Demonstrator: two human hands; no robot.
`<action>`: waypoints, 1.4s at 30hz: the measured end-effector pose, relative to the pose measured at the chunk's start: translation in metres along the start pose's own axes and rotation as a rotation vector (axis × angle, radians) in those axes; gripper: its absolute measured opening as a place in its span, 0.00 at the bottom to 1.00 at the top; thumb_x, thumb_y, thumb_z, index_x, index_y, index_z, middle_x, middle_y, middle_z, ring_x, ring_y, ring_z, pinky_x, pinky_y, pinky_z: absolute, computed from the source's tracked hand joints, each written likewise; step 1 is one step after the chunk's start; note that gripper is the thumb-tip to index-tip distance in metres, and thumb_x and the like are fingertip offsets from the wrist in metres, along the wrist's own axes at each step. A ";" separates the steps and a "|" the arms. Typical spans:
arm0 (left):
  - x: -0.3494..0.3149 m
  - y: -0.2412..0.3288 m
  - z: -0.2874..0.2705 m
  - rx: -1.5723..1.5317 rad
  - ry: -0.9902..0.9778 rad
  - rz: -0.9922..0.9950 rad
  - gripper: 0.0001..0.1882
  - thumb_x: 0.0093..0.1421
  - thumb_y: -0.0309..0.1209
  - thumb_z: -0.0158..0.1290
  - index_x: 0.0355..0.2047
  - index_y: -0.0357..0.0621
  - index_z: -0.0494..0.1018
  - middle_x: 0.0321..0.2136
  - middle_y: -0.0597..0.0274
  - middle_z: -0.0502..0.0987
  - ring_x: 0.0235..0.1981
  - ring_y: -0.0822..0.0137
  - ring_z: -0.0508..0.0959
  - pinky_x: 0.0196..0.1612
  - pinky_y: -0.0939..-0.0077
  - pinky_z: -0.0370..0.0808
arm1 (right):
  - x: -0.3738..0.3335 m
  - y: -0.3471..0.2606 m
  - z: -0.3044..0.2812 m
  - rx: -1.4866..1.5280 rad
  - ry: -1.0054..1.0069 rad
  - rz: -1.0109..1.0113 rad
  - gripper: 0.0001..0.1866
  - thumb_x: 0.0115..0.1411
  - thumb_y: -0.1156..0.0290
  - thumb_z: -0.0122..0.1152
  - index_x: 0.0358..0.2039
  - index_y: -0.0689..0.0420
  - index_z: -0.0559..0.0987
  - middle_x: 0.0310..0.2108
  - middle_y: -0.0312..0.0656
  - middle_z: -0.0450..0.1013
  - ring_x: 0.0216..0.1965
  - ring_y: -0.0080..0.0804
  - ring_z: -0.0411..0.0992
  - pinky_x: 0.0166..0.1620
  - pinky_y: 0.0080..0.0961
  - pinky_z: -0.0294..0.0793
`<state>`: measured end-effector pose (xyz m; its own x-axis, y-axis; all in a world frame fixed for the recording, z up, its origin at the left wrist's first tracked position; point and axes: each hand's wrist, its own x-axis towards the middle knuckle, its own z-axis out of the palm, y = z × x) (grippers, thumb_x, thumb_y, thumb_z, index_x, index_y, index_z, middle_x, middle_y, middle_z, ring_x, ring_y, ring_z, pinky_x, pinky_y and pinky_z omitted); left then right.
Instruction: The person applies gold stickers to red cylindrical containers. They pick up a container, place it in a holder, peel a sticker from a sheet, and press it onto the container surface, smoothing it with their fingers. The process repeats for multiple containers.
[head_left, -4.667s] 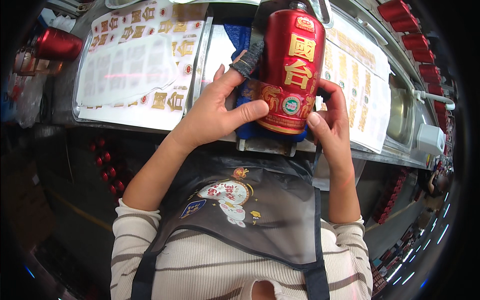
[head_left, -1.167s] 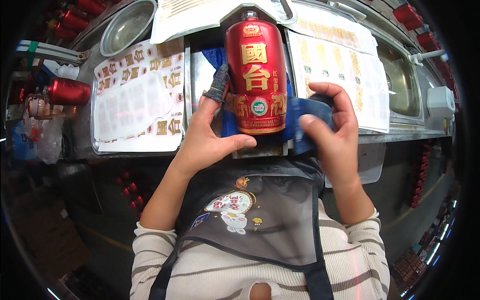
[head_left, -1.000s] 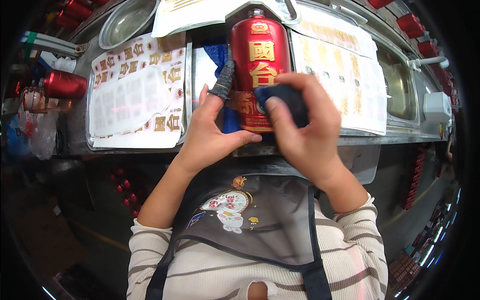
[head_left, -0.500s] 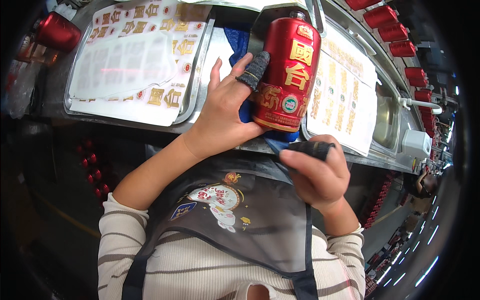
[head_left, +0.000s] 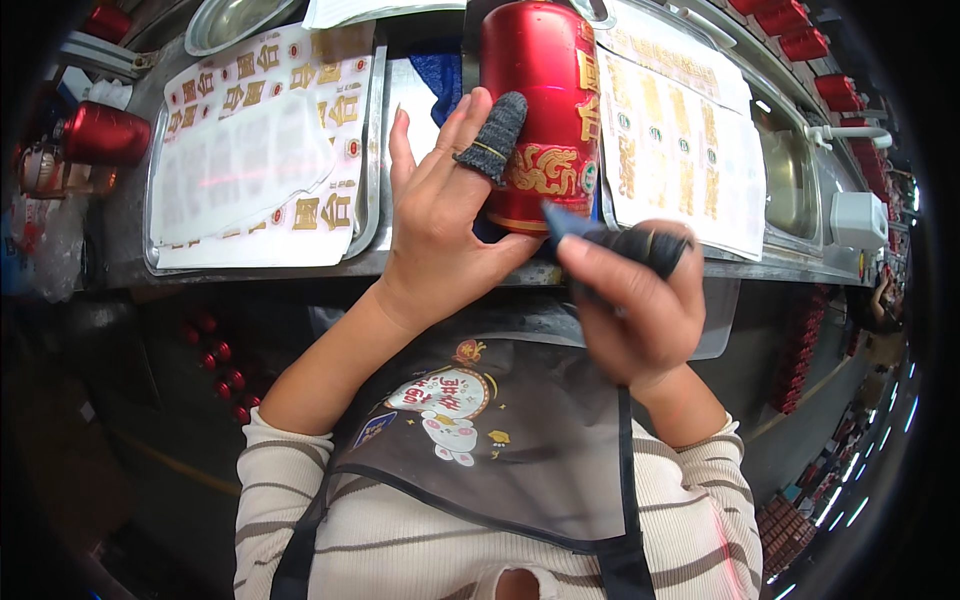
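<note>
A glossy red bottle (head_left: 525, 75) with gold lettering and a gold relief band lies on its support at the counter's front, its base toward me. My left hand (head_left: 440, 200) grips it from the left, thumb at the base and a grey knitted finger cot (head_left: 497, 138) on one finger against its side. At the base's right, my right hand (head_left: 645, 300) is closed, blurred by motion, around a blue tapered piece (head_left: 566, 222) whose tip meets or nearly meets the bottle; its exact kind is unclear. Dark cots cover a finger of this hand too.
To the left, a metal tray (head_left: 372, 190) bears sheets of gold decals (head_left: 325, 210). More decal sheets (head_left: 690, 165) lie right of the bottle, beside a water-filled basin (head_left: 790, 170) with a white tap (head_left: 850, 133). Another red bottle (head_left: 108, 135) stands far left.
The bottle has turned, so its gold lettering has shifted to its right side. My right hand has brought the blue piece up to the bottle's base. The whole view has shifted slightly.
</note>
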<state>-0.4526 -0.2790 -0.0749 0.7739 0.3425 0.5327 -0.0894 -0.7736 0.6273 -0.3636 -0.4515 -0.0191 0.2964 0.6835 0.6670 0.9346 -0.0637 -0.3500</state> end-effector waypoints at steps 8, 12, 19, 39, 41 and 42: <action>-0.006 -0.011 -0.005 -0.093 -0.182 -0.105 0.38 0.45 0.38 0.69 0.55 0.35 0.69 0.43 0.49 0.79 0.46 0.52 0.78 0.69 0.37 0.38 | -0.012 0.001 0.016 0.557 0.226 0.868 0.12 0.56 0.77 0.70 0.40 0.60 0.78 0.35 0.33 0.74 0.35 0.13 0.70 0.39 0.12 0.70; -0.004 -0.014 -0.007 -0.027 -0.266 -0.115 0.38 0.48 0.41 0.69 0.55 0.36 0.69 0.50 0.46 0.76 0.56 0.48 0.73 0.68 0.36 0.35 | -0.036 0.026 0.003 0.698 0.213 1.101 0.10 0.57 0.78 0.67 0.38 0.63 0.76 0.34 0.36 0.75 0.33 0.17 0.72 0.38 0.15 0.72; -0.004 -0.011 -0.008 0.016 -0.282 -0.159 0.47 0.49 0.43 0.68 0.64 0.36 0.61 0.63 0.39 0.64 0.71 0.45 0.53 0.67 0.35 0.31 | 0.011 0.017 0.030 0.424 0.216 0.673 0.08 0.56 0.74 0.66 0.35 0.61 0.78 0.29 0.37 0.75 0.32 0.20 0.72 0.36 0.21 0.73; 0.004 -0.010 -0.015 -0.714 -0.241 -0.660 0.46 0.36 0.30 0.78 0.54 0.38 0.65 0.46 0.57 0.78 0.49 0.63 0.79 0.55 0.66 0.73 | -0.008 0.041 0.024 0.870 0.037 1.199 0.06 0.61 0.74 0.62 0.36 0.61 0.77 0.28 0.33 0.75 0.26 0.12 0.70 0.30 0.11 0.69; 0.008 -0.004 -0.018 -0.744 -0.262 -0.720 0.49 0.36 0.32 0.78 0.57 0.37 0.62 0.46 0.58 0.78 0.51 0.63 0.78 0.64 0.59 0.65 | -0.006 0.036 0.022 0.824 0.103 1.190 0.06 0.60 0.74 0.62 0.37 0.61 0.77 0.28 0.33 0.75 0.27 0.12 0.70 0.30 0.11 0.69; 0.005 -0.006 -0.017 -0.716 -0.245 -0.665 0.50 0.37 0.33 0.78 0.57 0.37 0.62 0.47 0.58 0.78 0.51 0.63 0.78 0.67 0.57 0.58 | -0.010 0.038 0.021 0.825 0.179 1.163 0.06 0.60 0.78 0.62 0.37 0.64 0.76 0.34 0.36 0.74 0.34 0.18 0.71 0.40 0.15 0.72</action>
<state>-0.4592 -0.2636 -0.0659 0.9041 0.4069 -0.1308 0.1143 0.0646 0.9913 -0.3356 -0.4457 -0.0528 0.8766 0.4346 -0.2065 -0.2114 -0.0376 -0.9767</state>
